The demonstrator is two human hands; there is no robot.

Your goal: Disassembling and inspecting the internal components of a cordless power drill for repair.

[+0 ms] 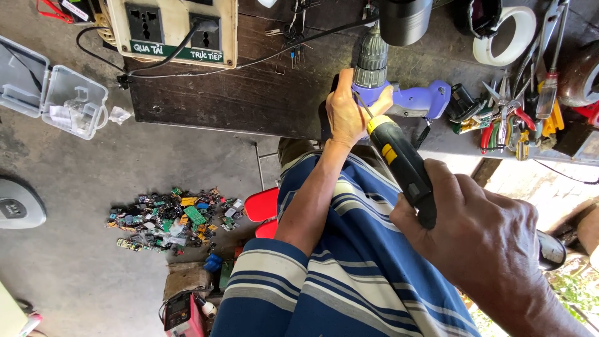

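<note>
At the near edge of the dark wooden bench, the purple cordless drill lay on its side, chuck pointing away from the person toward the black cylinder at the bench's far side, handle running off to the right along the bench edge.

Left hand was on the drill body just behind the chuck, fingers curled over it, pinning it to the bench. Closed grip, not wide.

Right hand sat well off the bench, nearer the striped shirt, fist wrapped round the black-and-yellow screwdriver handle. Fingers fully closed on it.

Key relation: the screwdriver's long axis ran diagonally from the right fist up and left toward the bench; its thin shaft crossed the left hand's knuckles and the tip met the drill body just behind the chuck. Couldn't tell from this view whether the tip was seated in a screw head; the left hand covered that spot. The screwdriver axis sat at an angle to the drill's chuck axis, not in line with it.

Left hand was the nearer one to the drill (touching); right hand reached it only through the tool.

Elsewhere relative to the bench: pliers and cutters piled at its right end, tape roll beyond those, beige socket box at its far left, scrap circuit boards on the floor below-left, clear plastic case further left.
</note>
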